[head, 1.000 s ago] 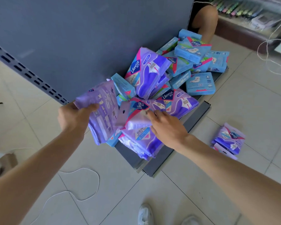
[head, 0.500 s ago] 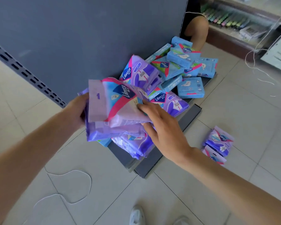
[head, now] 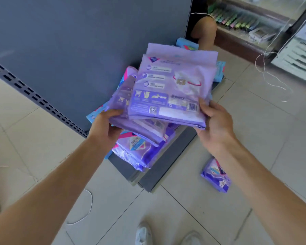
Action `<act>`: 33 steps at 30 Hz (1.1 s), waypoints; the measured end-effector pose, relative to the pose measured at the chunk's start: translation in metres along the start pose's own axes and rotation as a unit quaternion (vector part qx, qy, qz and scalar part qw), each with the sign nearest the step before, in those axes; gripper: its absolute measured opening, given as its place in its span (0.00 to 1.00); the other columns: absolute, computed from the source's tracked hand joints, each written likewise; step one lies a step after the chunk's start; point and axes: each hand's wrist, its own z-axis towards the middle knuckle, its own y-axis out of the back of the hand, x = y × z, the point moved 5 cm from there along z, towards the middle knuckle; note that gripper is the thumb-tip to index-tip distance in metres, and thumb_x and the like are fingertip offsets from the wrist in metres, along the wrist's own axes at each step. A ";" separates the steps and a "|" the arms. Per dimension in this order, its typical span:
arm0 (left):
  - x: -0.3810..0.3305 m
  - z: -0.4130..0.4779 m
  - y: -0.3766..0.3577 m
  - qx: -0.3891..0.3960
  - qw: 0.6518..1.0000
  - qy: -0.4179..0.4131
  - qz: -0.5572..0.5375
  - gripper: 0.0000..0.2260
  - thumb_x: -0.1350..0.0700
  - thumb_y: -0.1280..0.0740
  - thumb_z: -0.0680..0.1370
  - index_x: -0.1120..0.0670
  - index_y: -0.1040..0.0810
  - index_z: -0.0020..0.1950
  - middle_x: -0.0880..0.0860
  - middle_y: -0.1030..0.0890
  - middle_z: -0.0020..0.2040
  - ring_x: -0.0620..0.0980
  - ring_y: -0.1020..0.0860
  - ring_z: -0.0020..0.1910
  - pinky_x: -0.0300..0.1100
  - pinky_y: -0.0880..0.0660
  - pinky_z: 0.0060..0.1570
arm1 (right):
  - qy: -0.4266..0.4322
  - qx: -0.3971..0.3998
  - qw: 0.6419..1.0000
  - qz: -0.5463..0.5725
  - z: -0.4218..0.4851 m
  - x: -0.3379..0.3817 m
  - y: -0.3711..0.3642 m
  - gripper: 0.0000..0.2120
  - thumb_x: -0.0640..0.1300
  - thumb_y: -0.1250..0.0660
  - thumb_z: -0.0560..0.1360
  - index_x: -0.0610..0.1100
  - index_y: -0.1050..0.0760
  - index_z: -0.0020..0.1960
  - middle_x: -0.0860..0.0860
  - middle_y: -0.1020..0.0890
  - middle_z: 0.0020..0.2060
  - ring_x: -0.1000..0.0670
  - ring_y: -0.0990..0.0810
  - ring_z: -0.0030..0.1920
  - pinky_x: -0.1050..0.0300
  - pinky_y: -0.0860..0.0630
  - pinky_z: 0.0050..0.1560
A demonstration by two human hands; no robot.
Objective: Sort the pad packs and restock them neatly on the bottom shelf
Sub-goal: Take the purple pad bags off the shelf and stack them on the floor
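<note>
Purple plastic pad packs (head: 173, 89) held over grey metal bottom shelf (head: 154, 175) | left hand (head: 104, 128) grips 8 o'clock corner, right hand (head: 214, 124) grips 4 o'clock corner | shelf holds purple-and-blue pack heap (head: 138, 152) | lone purple pack (head: 216, 175) on tiled floor (head: 254, 138), 4 o'clock off shelf lip
</note>
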 end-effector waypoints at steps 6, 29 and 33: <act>0.027 -0.017 -0.027 0.039 0.996 0.024 -0.080 0.09 0.64 0.44 0.74 0.57 0.25 0.42 0.55 0.21 0.36 0.52 0.22 0.37 0.47 0.26 0.50 | -0.023 0.000 0.995 -0.095 -0.005 -0.021 0.021 0.16 0.37 0.43 0.77 0.50 0.23 0.58 0.54 0.15 0.45 0.54 0.17 0.41 0.61 0.23 0.40; 0.137 -0.028 -0.204 0.271 0.890 0.075 0.360 0.29 0.33 0.28 0.60 0.54 0.18 0.51 0.50 0.14 0.44 0.49 0.17 0.43 0.43 0.21 0.50 | -0.050 -0.071 0.996 -0.029 -0.024 0.058 0.213 0.28 0.38 0.29 0.68 0.34 0.29 0.67 0.40 0.20 0.59 0.41 0.19 0.53 0.53 0.19 0.44; 0.182 -0.033 -0.253 0.289 0.860 0.079 0.414 0.34 0.39 0.22 0.60 0.61 0.21 0.58 0.54 0.14 0.48 0.51 0.16 0.47 0.52 0.23 0.60 | -0.040 -0.110 0.992 -0.038 -0.029 0.078 0.267 0.30 0.37 0.31 0.65 0.35 0.30 0.67 0.41 0.19 0.57 0.43 0.17 0.49 0.52 0.19 0.43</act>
